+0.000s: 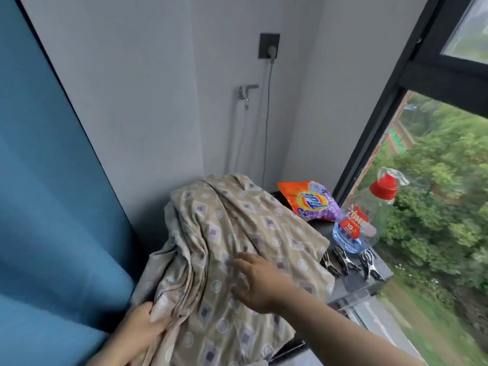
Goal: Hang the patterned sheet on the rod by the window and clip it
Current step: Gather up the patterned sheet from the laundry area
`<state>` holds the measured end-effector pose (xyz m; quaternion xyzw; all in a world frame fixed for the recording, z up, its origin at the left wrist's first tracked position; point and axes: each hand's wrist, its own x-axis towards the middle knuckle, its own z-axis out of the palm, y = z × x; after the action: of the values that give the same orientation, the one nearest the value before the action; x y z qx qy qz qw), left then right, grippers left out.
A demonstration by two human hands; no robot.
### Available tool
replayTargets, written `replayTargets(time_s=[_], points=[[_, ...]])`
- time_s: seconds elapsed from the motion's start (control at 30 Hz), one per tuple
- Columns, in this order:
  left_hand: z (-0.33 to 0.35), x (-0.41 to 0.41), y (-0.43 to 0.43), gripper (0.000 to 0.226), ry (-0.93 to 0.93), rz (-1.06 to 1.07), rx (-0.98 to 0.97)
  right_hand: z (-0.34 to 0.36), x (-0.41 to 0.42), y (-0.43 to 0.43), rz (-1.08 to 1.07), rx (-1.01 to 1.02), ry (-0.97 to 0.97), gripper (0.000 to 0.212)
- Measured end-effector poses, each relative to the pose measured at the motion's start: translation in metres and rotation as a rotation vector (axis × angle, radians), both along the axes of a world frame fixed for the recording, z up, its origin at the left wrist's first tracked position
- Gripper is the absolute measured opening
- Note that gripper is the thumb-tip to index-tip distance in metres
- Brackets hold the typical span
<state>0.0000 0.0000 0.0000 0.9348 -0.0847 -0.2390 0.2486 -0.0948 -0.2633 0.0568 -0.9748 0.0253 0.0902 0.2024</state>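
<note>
Patterned sheet [232,233] lies heaped on the dark desk [375,276] by the window; my left hand [144,331] is clamped on its lower edge, my right hand [260,282] rests spread flat on top.

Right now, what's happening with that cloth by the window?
A person is gathering up a patterned sheet heaped on a dark top. The left hand grips its lower edge; the right hand rests open on top. Nothing is hung yet. Clips lie unused beside it, near a detergent bag and a bottle.
</note>
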Motion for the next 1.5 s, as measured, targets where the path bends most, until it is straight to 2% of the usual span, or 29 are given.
replayTargets(time_s=[0.07,0.13,0.23,0.3,0.4,0.47,0.5,0.53,0.63,0.7,0.73,0.77,0.83,0.9,0.97,1.0,1.07,1.13,1.2,1.27,1.33,1.37,1.4,1.47,1.5], points=[[-0.001,0.005,0.002,0.025,0.049,0.042,-0.05,-0.001,0.007,-0.002,-0.004,0.001,-0.017,0.061],[0.005,0.007,0.002,0.026,0.1,0.135,-0.213,-0.004,0.009,-0.005,0.004,-0.007,-0.034,0.059],[0.04,0.003,-0.01,0.013,0.184,0.283,-0.572,-0.006,0.004,-0.005,0.017,0.024,-0.088,0.061],[0.066,0.003,-0.024,0.012,0.237,0.341,-0.697,0.003,-0.004,-0.001,-0.009,0.137,-0.147,0.065],[0.101,0.003,-0.053,0.017,0.334,0.461,-0.904,0.022,-0.019,0.013,-0.03,0.447,-0.121,0.063],[0.121,0.002,-0.076,0.036,0.472,0.59,-1.076,0.032,-0.029,0.021,-0.012,0.596,-0.054,0.06],[0.128,0.002,-0.086,0.049,0.511,0.651,-1.141,0.035,-0.033,0.024,-0.005,0.62,-0.026,0.055],[0.134,0.001,-0.096,0.053,0.518,0.698,-1.185,0.036,-0.035,0.027,-0.005,0.612,-0.016,0.048],[0.151,-0.003,-0.122,0.029,0.576,0.741,-1.308,0.031,-0.033,0.035,-0.119,0.587,-0.093,0.035],[0.155,-0.001,-0.129,0.025,0.595,0.727,-1.341,0.028,-0.028,0.037,-0.198,0.653,-0.149,0.009],[0.157,0.001,-0.13,0.024,0.593,0.708,-1.339,0.031,-0.026,0.035,-0.247,0.695,-0.147,0.003],[0.157,0.003,-0.13,0.022,0.588,0.687,-1.322,0.035,-0.024,0.032,-0.287,0.748,-0.149,0.009],[0.159,0.005,-0.129,0.02,0.616,0.608,-1.285,0.049,-0.024,0.029,-0.31,0.985,-0.101,0.007],[0.16,0.005,-0.128,0.024,0.659,0.528,-1.245,0.057,-0.021,0.029,-0.25,1.141,0.028,0.03],[0.163,0.007,-0.127,0.029,0.669,0.448,-1.24,0.051,-0.014,0.035,-0.23,1.041,-0.013,0.025],[0.163,0.008,-0.124,0.029,0.667,0.418,-1.249,0.044,-0.01,0.038,-0.26,0.98,-0.064,0.018],[0.164,0.013,-0.113,0.027,0.658,0.347,-1.231,0.039,-0.003,0.037,-0.351,0.949,-0.129,0.016],[0.163,0.02,-0.098,0.025,0.572,0.275,-1.172,0.041,0.0,0.029,-0.369,0.969,-0.159,0.015],[0.156,0.022,-0.081,0.026,0.394,0.219,-1.066,0.047,0.005,0.016,-0.384,0.952,-0.199,0.018],[0.143,0.013,-0.067,0.046,0.187,0.154,-0.898,0.055,0.01,0.005,-0.416,0.98,-0.253,0.017],[0.12,-0.003,-0.061,0.082,0.132,0.058,-0.729,0.067,0.018,-0.005,-0.458,1.079,-0.307,0.014],[0.106,-0.01,-0.064,0.088,0.154,-0.005,-0.671,0.075,0.022,-0.009,-0.484,1.129,-0.323,0.015],[0.096,-0.017,-0.069,0.079,0.173,-0.063,-0.626,0.081,0.026,-0.013,-0.501,1.154,-0.334,0.016],[0.085,-0.029,-0.083,0.028,0.075,-0.113,-0.587,0.092,0.03,-0.019,-0.513,1.133,-0.35,0.017],[0.084,-0.031,-0.088,0.026,-0.007,-0.125,-0.589,0.094,0.031,-0.022,-0.528,1.104,-0.36,0.017]])
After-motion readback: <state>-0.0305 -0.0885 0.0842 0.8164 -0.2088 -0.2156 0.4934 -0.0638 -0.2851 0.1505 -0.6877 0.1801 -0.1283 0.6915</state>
